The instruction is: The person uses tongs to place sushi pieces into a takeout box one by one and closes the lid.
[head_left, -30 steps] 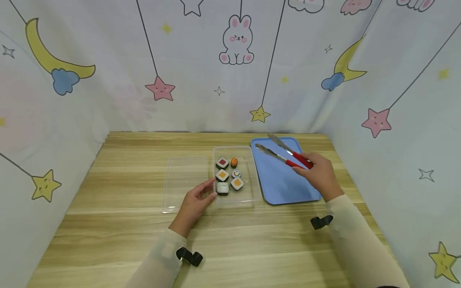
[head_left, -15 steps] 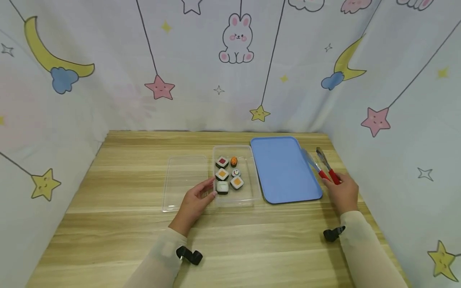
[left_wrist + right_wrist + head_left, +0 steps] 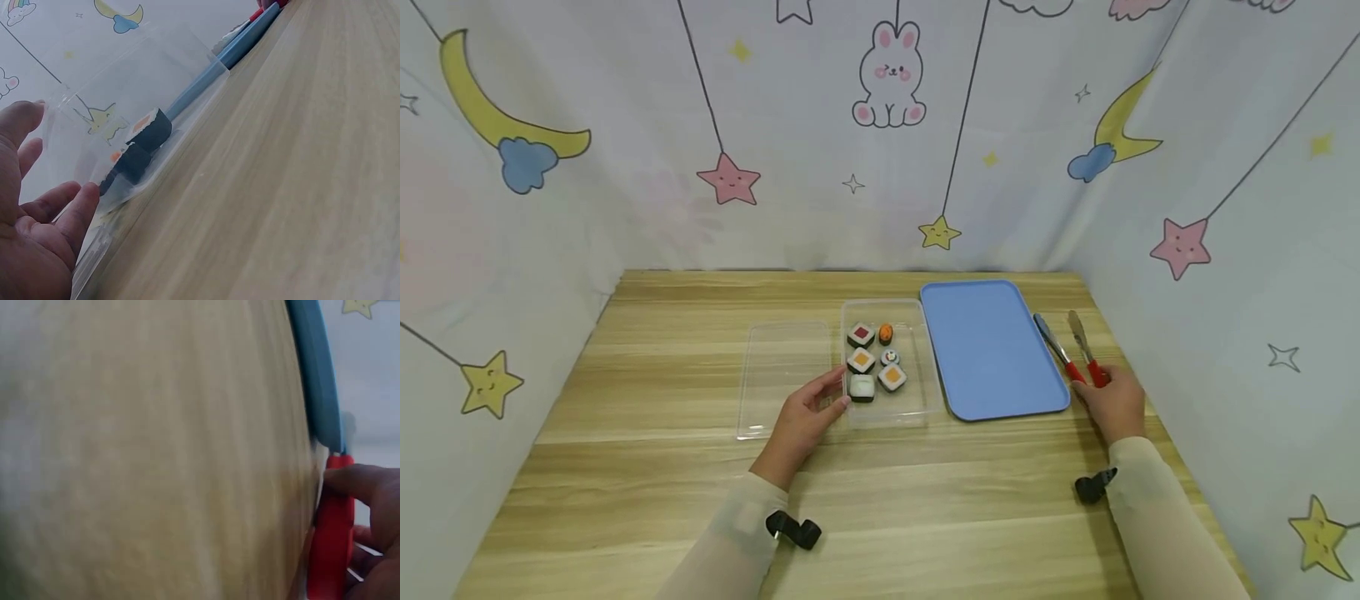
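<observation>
My right hand [image 3: 1112, 402] holds a pair of tongs by its red handles [image 3: 1096, 375], low at the table's right side. The metal arms of the tongs [image 3: 1051, 336] are spread apart beside the blue tray [image 3: 992, 350]. In the right wrist view, my thumb lies on a red handle [image 3: 332, 544]. My left hand [image 3: 803, 421] touches the left wall of a clear plastic box [image 3: 917, 400], fingers fairly straight. Several sushi pieces [image 3: 861, 361] sit inside the box, mostly in its left half; two dark-sided pieces [image 3: 150, 129] show through the wall in the left wrist view.
A clear lid [image 3: 782, 367] lies flat left of the box, close to my left hand. The blue tray adjoins the box on its right. Behind the wooden table [image 3: 880, 517] hangs a patterned white curtain [image 3: 805, 225], which also closes off both sides.
My right hand has carried the tongs from above the tray rightward and down to the table beside it. My left hand and the sushi stay put. The head view has shifted slightly.
</observation>
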Motion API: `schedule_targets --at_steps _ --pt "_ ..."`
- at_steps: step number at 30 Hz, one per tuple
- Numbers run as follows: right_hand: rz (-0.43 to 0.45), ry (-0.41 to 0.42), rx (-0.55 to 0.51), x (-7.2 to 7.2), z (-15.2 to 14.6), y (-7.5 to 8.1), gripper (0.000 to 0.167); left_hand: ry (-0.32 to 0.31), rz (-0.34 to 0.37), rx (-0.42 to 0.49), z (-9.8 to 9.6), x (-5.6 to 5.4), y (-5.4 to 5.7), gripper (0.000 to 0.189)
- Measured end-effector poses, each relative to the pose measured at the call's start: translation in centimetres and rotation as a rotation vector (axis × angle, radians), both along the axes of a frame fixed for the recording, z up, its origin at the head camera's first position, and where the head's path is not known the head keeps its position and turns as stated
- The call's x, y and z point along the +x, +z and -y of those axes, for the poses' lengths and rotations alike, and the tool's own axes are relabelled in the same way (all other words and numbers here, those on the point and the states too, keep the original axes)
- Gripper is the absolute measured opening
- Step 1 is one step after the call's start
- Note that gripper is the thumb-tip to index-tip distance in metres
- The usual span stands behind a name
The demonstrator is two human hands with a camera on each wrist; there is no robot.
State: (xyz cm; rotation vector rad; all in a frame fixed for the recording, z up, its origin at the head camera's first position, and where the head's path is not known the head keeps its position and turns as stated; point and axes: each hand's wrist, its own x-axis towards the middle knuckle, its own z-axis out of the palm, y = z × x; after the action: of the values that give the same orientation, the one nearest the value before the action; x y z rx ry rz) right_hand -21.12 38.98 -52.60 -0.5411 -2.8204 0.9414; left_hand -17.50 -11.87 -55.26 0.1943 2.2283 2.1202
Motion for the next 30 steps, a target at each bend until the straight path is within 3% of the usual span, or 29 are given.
schedule_targets --at_steps 8,11,14,19,22,25,30 --pt "0.047 -0.005 0.051 0.2 -0.2 0.4 0.075 -0.005 0.010 -0.005 -0.2 0.0 0.3 0.052" --pt "-0.011 -0.011 0.130 0.2 0.6 1.4 0.079 -0.004 0.015 -0.002 -0.2 0.1 0.4 0.053" --pt "-0.156 -0.004 0.151 0.2 2.7 2.7 0.075 0.004 0.008 0.004 -0.2 0.2 0.4 0.053" --pt "-0.439 0.169 0.080 0.3 9.4 5.5 0.057 0.027 -0.015 -0.023 -0.1 0.3 0.4 0.054" --pt "-0.538 0.307 0.043 0.8 14.2 6.8 0.051 0.044 -0.042 -0.024 0.2 0.6 0.6 0.053" --pt "-0.575 0.441 0.021 1.5 18.9 7.6 0.048 0.075 -0.099 -0.003 1.0 0.6 1.0 0.052" --pt "-0.505 0.628 0.008 2.7 26.0 7.8 0.041 0.179 -0.172 -0.038 4.2 -0.1 1.4 0.050"
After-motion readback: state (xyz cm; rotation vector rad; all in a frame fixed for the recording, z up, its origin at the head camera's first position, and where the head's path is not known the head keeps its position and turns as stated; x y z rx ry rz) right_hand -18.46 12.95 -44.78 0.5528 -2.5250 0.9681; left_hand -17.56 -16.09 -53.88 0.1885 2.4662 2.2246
